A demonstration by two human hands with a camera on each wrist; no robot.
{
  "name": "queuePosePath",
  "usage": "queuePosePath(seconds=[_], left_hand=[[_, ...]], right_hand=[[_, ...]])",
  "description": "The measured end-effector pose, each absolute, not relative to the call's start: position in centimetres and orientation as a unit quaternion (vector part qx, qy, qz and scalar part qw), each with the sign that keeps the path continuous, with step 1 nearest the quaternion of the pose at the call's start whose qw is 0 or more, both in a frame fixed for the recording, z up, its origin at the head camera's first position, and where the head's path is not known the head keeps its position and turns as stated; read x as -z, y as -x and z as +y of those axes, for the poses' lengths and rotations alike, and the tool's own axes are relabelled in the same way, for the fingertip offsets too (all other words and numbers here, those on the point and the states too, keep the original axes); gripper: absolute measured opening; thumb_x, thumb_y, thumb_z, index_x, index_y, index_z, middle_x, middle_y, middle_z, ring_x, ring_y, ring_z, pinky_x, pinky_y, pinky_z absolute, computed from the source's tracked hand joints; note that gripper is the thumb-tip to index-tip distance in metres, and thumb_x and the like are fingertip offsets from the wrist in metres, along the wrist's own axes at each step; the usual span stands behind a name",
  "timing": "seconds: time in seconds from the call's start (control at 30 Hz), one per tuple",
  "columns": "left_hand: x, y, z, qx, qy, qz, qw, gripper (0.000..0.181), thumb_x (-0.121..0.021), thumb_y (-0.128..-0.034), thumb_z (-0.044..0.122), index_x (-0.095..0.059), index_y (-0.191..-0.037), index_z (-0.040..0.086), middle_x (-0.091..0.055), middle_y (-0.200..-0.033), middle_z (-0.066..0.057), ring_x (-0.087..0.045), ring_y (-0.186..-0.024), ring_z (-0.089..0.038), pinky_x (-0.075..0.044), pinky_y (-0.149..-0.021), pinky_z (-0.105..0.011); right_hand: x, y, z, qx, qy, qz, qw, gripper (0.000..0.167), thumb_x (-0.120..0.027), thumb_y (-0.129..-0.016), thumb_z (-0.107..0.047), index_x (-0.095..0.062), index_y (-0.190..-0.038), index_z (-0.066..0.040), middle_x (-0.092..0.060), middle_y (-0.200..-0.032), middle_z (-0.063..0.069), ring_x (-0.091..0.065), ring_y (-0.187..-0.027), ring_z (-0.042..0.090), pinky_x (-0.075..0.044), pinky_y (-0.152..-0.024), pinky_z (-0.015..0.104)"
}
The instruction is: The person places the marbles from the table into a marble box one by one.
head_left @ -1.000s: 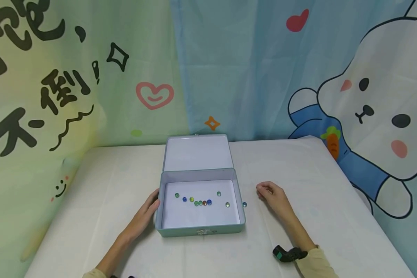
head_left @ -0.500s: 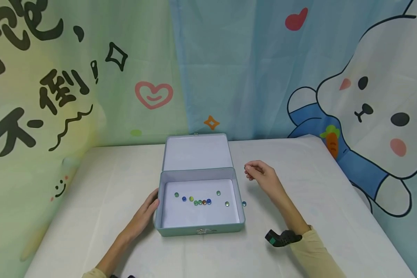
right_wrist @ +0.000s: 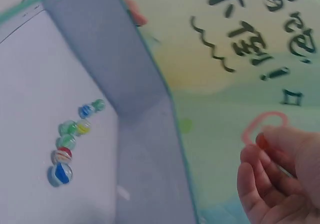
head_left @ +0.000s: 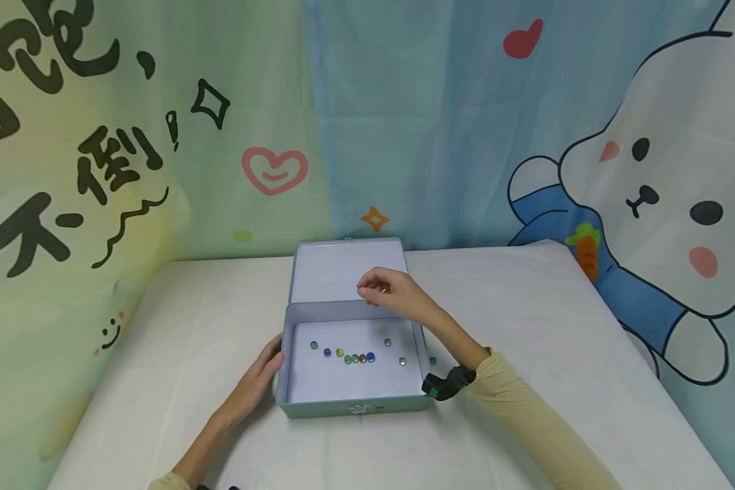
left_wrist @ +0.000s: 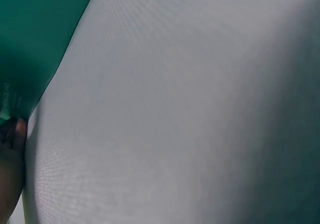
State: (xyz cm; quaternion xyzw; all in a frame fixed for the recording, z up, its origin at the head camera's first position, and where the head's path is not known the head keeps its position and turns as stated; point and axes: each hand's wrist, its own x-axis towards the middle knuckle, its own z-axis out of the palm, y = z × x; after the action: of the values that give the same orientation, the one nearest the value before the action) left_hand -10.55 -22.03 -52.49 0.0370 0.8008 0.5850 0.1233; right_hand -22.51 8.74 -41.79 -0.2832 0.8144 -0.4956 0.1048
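Observation:
A pale green hinged tin box [head_left: 309, 410] lies on the table, its lid [head_left: 324, 272] tipped back. Several glass marbles [head_left: 370, 356] are on its white floor, some in a row. My left hand [head_left: 251, 384] rests against the outside of the left wall; in the left wrist view only a bit of it shows beside the green tin side. My right hand [head_left: 398, 296] is over the back of the box, by the hinge. In the right wrist view, its thumb and forefinger pinch a small orange-red marble [right_wrist: 262, 142], mostly hidden by the fingers.
One blue marble [head_left: 432, 361] lies on the table just outside the right wall, near my right wrist. White cloth covers the table [head_left: 588, 354]. A printed curtain [head_left: 373, 136] hangs behind its far edge.
My right hand has moved from the table right of the box, up and leftward, to above the box's back. My left hand and the marbles in the box have stayed put.

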Motion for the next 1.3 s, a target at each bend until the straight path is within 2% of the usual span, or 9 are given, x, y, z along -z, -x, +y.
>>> queuePosePath(seconds=[0.1, 0.2, 0.3, 0.5, 0.73, 0.9, 1.3], left_hand=[[52.6, 10.6, -21.9, -0.587, -0.037, 0.800, 0.121, 0.057, -0.031, -0.1057, 0.037, -0.017, -0.156, 0.013, -0.018, -0.162, -0.017, -0.013, -0.150, -0.039, -0.010, -0.119, -0.062], [52.6, 10.7, -21.8, -0.587, -0.039, 0.800, 0.119, 0.057, -0.032, -0.1057, 0.036, -0.017, -0.155, 0.012, -0.019, -0.162, -0.017, -0.013, -0.150, -0.039, -0.010, -0.119, -0.062], [52.6, 10.7, -21.7, -0.586, -0.038, 0.801, 0.115, 0.057, -0.032, -0.1056, 0.035, -0.018, -0.155, 0.011, -0.020, -0.161, -0.018, -0.014, -0.150, -0.040, -0.010, -0.119, -0.062], [52.5, 10.8, -21.7, -0.595, -0.046, 0.794, 0.114, 0.056, -0.032, -0.1060, 0.034, -0.018, -0.155, 0.012, -0.020, -0.161, -0.017, -0.014, -0.150, -0.039, -0.011, -0.119, -0.061], [52.4, 10.9, -21.5, -0.602, -0.047, 0.789, 0.117, 0.055, -0.032, -0.1059, 0.034, -0.018, -0.155, 0.012, -0.020, -0.162, -0.015, -0.014, -0.150, -0.037, -0.011, -0.120, -0.061], [52.5, 10.9, -21.6, -0.596, -0.041, 0.794, 0.116, 0.056, -0.033, -0.1058, 0.035, -0.019, -0.155, 0.013, -0.020, -0.162, -0.015, -0.014, -0.151, -0.036, -0.011, -0.120, -0.060], [52.5, 10.7, -21.9, -0.590, -0.033, 0.799, 0.113, 0.056, -0.032, -0.1058, 0.035, -0.019, -0.155, 0.012, -0.020, -0.162, -0.016, -0.014, -0.150, -0.037, -0.012, -0.120, -0.060]], right_hand=[[42.3, 23.3, 7.0, 0.461, 0.330, 0.812, 0.138, 0.016, -0.063, -0.095, -0.021, -0.066, -0.105, -0.009, -0.069, -0.093, 0.008, -0.065, -0.083, 0.024, -0.053, -0.073, 0.023], [42.9, 23.9, 5.4, 0.418, 0.374, 0.811, 0.167, 0.012, -0.065, -0.093, -0.017, -0.066, -0.102, -0.010, -0.070, -0.094, 0.004, -0.065, -0.085, 0.016, -0.053, -0.076, 0.020], [43.6, 24.3, 4.1, 0.377, 0.410, 0.809, 0.189, 0.010, -0.066, -0.093, -0.016, -0.066, -0.100, -0.009, -0.071, -0.094, 0.003, -0.062, -0.084, 0.006, -0.053, -0.077, 0.017], [44.2, 24.3, 2.3, 0.314, 0.459, 0.803, 0.212, 0.008, -0.066, -0.092, -0.014, -0.065, -0.096, -0.007, -0.071, -0.092, 0.005, -0.061, -0.082, 0.004, -0.051, -0.076, 0.014], [45.5, 23.9, 1.1, 0.252, 0.463, 0.814, 0.243, 0.007, -0.067, -0.091, -0.014, -0.064, -0.090, -0.008, -0.067, -0.086, 0.002, -0.054, -0.073, 0.001, -0.045, -0.068, 0.014], [46.5, 23.6, 0.5, 0.243, 0.451, 0.826, 0.236, 0.008, -0.068, -0.090, -0.011, -0.062, -0.087, -0.006, -0.064, -0.082, 0.002, -0.049, -0.070, 0.002, -0.042, -0.064, 0.013], [47.6, 23.3, -0.6, 0.230, 0.437, 0.838, 0.233, 0.009, -0.071, -0.086, -0.007, -0.063, -0.086, -0.004, -0.061, -0.077, 0.000, -0.048, -0.068, 0.003, -0.040, -0.062, 0.012]])
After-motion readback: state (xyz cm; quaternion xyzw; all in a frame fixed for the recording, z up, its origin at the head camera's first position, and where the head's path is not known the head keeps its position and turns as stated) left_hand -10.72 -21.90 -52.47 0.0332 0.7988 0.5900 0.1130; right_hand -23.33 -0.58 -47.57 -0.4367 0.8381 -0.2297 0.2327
